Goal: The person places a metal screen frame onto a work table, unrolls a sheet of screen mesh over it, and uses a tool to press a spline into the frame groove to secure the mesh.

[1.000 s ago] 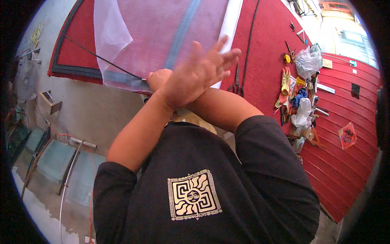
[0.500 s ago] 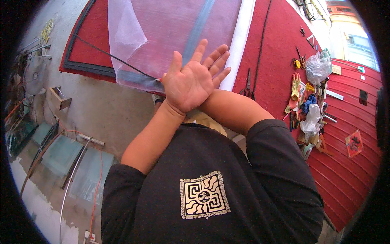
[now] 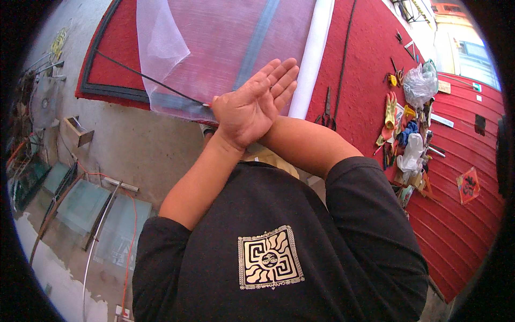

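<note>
My left hand (image 3: 255,107) is held up with its palm showing, fingers stretched out and nothing in it. It crosses over my right wrist. Only the forearm (image 3: 311,140) of my right arm shows plainly; my right hand is hidden behind the left one. Beside the left wrist a small red tip (image 3: 207,105) sticks out at the end of a thin black cord (image 3: 153,79). That cord runs across a sheet of white mesh (image 3: 209,48) to a dark frame (image 3: 115,92). Whether my right hand holds the cord cannot be made out.
Scissors (image 3: 326,115) lie on the red-covered table (image 3: 359,70), near a long black strip (image 3: 343,59). Further right are gloves (image 3: 390,112), plastic bags (image 3: 421,86) and assorted tools. A wooden box (image 3: 78,132) and glass panes (image 3: 83,206) stand at the left.
My left hand has turned and its spread fingers have come closer together, with the thumb now against the palm. The arms have stayed nearly in place.
</note>
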`<state>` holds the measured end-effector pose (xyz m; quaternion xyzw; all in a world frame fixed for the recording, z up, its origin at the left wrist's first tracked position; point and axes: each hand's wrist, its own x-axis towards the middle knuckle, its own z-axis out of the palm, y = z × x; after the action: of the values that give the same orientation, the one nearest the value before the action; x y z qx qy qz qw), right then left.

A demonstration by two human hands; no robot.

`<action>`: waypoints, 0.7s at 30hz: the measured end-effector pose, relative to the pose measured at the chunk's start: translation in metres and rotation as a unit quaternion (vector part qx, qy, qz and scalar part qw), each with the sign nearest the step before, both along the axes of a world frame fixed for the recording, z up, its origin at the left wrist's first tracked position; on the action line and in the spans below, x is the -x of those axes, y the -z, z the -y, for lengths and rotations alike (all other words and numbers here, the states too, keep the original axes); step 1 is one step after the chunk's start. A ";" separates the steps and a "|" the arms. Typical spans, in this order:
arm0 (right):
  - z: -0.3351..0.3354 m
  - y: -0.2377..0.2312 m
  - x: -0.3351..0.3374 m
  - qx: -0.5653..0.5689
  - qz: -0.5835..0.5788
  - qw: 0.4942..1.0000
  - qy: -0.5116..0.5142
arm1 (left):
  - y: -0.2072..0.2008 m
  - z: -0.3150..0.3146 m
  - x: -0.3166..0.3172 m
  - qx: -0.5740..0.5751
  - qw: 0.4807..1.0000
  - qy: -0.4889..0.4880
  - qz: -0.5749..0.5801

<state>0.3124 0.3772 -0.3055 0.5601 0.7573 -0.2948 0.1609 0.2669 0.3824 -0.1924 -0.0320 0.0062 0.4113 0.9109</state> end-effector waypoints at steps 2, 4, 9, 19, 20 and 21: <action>-0.002 0.001 0.001 0.001 -0.001 1.000 0.001 | -0.001 -0.001 -0.002 -0.021 0.999 -0.003 -0.042; -0.003 0.003 0.002 0.002 -0.002 1.000 0.002 | -0.003 -0.001 -0.004 -0.028 0.996 -0.005 -0.084; -0.004 0.004 0.006 0.002 -0.003 1.000 -0.003 | 0.000 -0.003 -0.002 -0.025 0.996 0.016 -0.085; -0.003 0.003 0.003 -0.003 -0.010 1.000 -0.003 | 0.013 -0.005 -0.001 0.038 0.996 -0.032 -0.071; -0.004 0.002 0.002 -0.004 -0.011 1.000 0.000 | 0.017 -0.006 -0.002 0.046 0.997 -0.033 -0.060; -0.003 0.003 0.002 -0.005 -0.012 1.000 -0.003 | 0.021 -0.007 -0.002 0.053 0.997 -0.039 -0.048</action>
<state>0.3100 0.3806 -0.3082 0.5548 0.7624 -0.2975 0.1499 0.2690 0.3891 -0.2134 -0.0606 0.0700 0.4463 0.8901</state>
